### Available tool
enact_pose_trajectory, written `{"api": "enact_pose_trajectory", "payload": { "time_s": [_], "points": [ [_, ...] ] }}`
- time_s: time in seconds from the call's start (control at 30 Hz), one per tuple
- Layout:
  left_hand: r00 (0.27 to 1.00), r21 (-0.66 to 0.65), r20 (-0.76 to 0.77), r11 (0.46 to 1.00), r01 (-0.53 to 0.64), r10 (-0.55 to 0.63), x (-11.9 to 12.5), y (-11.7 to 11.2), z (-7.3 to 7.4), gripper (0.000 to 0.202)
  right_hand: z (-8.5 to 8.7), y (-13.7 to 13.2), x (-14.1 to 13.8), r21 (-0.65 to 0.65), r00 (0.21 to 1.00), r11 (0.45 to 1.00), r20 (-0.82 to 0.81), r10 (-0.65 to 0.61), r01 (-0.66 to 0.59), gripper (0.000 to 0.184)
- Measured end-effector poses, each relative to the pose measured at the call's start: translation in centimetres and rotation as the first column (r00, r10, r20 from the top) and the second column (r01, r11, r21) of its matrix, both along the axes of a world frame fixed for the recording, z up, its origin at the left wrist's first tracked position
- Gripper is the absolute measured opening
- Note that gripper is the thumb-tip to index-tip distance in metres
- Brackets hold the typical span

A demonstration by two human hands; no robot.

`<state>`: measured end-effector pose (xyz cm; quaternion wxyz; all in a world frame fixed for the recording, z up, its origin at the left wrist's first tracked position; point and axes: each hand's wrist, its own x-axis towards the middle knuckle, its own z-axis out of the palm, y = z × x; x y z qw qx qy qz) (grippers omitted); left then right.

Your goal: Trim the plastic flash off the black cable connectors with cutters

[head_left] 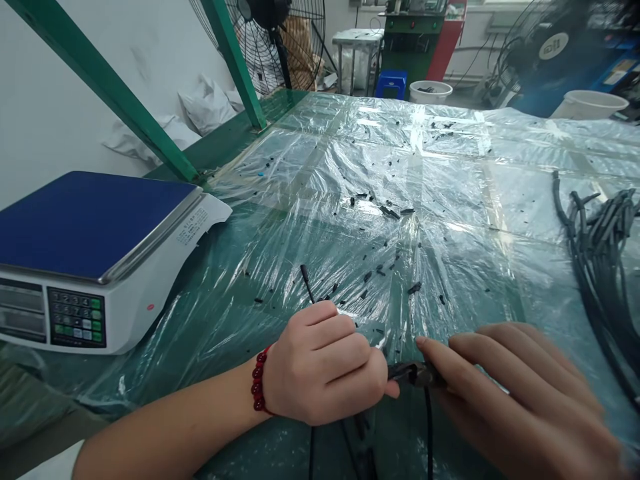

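Note:
My left hand (325, 363), with a red bead bracelet on its wrist, is curled in a fist around a thin black cable (306, 280) whose tip sticks up past my knuckles. My right hand (520, 393) lies just to the right, fingers bent, its fingertips pinching a small black connector (413, 373) between the two hands. A black cable (428, 427) runs down from that connector toward me. Both hands rest low on a green table covered with clear plastic sheet (400, 173).
A white weighing scale with a blue top (95, 260) stands at the left. A bundle of black cables (600, 267) lies at the right edge. Small black scraps (385, 210) dot the plastic. Green frame struts, fans, white buckets and sacks stand behind.

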<state>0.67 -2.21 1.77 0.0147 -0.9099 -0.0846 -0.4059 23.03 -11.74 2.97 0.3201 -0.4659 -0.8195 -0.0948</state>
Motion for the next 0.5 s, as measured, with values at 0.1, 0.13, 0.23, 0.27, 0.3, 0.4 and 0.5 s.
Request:
{"api": "enact_pose_trajectory", "payload": {
  "time_s": [0.1,0.13,0.23,0.27,0.3,0.4,0.5],
  "points": [
    [0.999,-0.045,0.014,0.998,-0.032,0.032,0.1,-0.3,-0.4,0.038,-0.2,-0.1,0.2,-0.004,1.0,1.0,0.009,0.005,-0.005,0.016],
    [0.999,-0.061,0.018,0.997,-0.04,0.041,0.1,-0.4,-0.5,0.039,-0.3,-0.1,0.2,-0.001,1.0,1.0,0.014,0.009,-0.009,0.017],
    [0.999,-0.087,0.027,0.995,-0.045,0.047,0.2,-0.8,-0.6,0.04,-0.2,-0.1,0.3,0.022,0.999,0.999,0.042,0.026,-0.027,0.021],
    [0.998,-0.094,0.033,0.995,-0.045,0.049,0.2,-0.9,-0.6,0.04,-0.2,-0.1,0.4,0.038,0.998,0.999,0.055,0.027,-0.03,0.02],
    [0.998,-0.105,0.04,0.993,-0.049,0.053,0.2,-1.1,-0.6,0.04,-0.1,-0.1,0.4,0.056,0.997,0.998,0.073,0.028,-0.032,0.019],
    [0.997,-0.153,0.041,0.987,-0.055,0.062,0.3,-1.6,-0.4,0.043,-0.3,-0.3,0.4,0.121,0.988,0.992,0.153,0.023,-0.042,0.017],
    [0.998,-0.214,-0.004,0.975,-0.064,0.065,0.2,-2.0,-0.2,0.049,-0.7,-0.8,0.6,0.18,0.986,0.984,0.164,-0.018,-0.012,0.019]
  ]
}}
